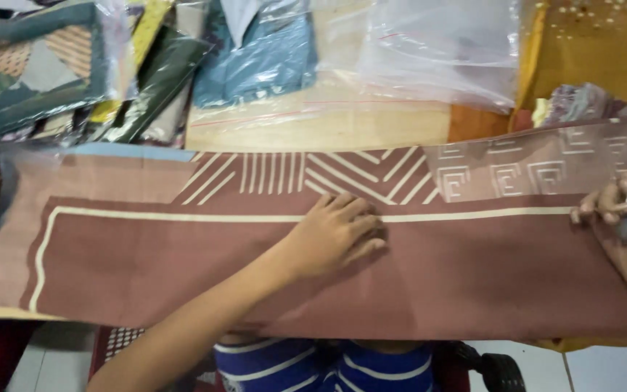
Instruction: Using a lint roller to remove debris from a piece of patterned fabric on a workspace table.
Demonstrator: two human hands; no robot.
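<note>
Brown folded cloth (183, 261) lies under the flat left hand (335, 236), fingers together; right hand (618, 218) pinches its edge.

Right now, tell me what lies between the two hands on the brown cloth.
In the head view, only bare brown cloth and its cream stripe lie between the left hand and the right hand.

left hand (335, 236) flat on folded cloth (473, 276), right hand (618, 218) at its right end, bagged fabrics (255, 51) behind

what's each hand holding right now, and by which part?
Left hand holds nothing; it lies flat, palm down, on the middle of the brown patterned cloth. Right hand pinches the cloth's right end.
</note>
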